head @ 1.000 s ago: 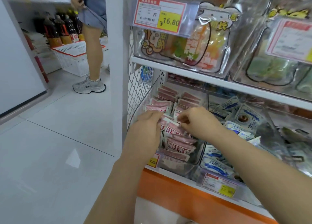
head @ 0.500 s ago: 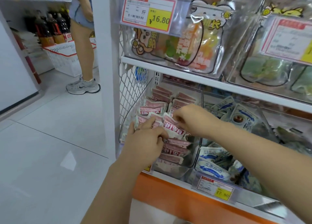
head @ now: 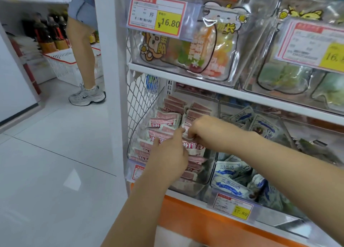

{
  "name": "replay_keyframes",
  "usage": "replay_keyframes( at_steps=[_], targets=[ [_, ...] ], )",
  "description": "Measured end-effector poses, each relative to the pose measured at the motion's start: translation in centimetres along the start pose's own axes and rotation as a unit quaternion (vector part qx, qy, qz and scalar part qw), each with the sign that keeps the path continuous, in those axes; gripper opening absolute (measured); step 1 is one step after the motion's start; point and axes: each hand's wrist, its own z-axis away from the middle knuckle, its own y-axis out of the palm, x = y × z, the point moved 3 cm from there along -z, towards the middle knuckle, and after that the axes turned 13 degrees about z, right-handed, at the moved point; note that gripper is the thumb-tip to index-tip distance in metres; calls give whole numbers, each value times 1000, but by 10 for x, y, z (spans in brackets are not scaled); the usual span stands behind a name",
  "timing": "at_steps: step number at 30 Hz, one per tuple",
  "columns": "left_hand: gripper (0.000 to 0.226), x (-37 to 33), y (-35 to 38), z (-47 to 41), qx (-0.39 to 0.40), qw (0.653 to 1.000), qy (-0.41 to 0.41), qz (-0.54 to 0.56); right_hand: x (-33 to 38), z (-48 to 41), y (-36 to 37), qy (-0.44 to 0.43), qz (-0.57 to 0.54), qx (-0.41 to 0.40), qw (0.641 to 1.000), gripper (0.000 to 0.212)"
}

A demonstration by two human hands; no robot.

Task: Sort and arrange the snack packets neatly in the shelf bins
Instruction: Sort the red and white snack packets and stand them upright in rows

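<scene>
The pink snack packets stand in rows in a clear bin at the left end of the lower shelf. The right hand is over the middle of the bin, its fingers curled down and pinching the top edge of a pink packet. The left hand reaches in from the front, forefinger stretched up to the same packet; whether it grips or only touches, I cannot tell. Blue-and-white packets fill the next bin to the right. A price tag hangs above. A person stands by a white basket in the aisle.
</scene>
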Motion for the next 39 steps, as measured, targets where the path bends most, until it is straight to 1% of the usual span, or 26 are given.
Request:
replay_keyframes(
  at_steps=[7,11,13,16,17,19,20,21,22,24,25,27,29,30,32,33,35,39],
  targets=[
    [41,6,11,-7,50,994,-33,-93,9,-1,13,36,18,18,999,14],
    [45,4,20,-6,76,986,-23,-148,11,0,24,45,33,64,996,22],
    [49,5,22,-7,76,986,-26,-146,12,2,25,41,41,67,996,18],
    [56,5,22,-8,55,988,-24,-139,5,6,17,59,-41,46,996,7],
    [56,3,21,-7,47,989,-22,-138,1,7,13,78,-64,28,994,9],
    [56,0,21,-6,40,990,-22,-131,-9,11,6,128,-84,-25,988,21],
    [56,-1,22,-6,40,990,-25,-130,-14,12,5,151,-86,-39,984,25],
    [56,-1,23,-6,41,990,-29,-132,-17,13,5,170,-89,-31,981,24],
    [55,-2,24,-7,43,989,-35,-137,-19,13,8,180,-94,-8,979,20],
    [53,-5,23,-10,44,987,-38,-151,-19,10,16,176,-109,44,977,12],
    [50,-7,22,-12,36,987,-33,-152,-19,8,19,171,-115,59,977,11],
    [41,-11,20,-16,11,993,-27,-116,-20,7,21,164,-132,57,976,12],
    [37,-12,19,-19,-19,998,-41,-31,-25,13,21,182,-170,15,968,14],
    [38,-11,18,-21,-35,998,-48,9,-28,19,21,208,-198,-24,958,14],
    [44,-10,19,-24,-60,995,-53,60,-31,39,24,264,-254,-119,923,15],
    [46,-10,20,-26,-64,994,-53,72,-29,48,26,280,-276,-155,906,16],
    [46,-12,22,-30,-57,994,-61,73,-19,62,35,289,-320,-186,883,18],
    [41,-12,30,-39,-8,991,-113,75,-3,69,51,307,-401,-223,834,18]
  ],
)
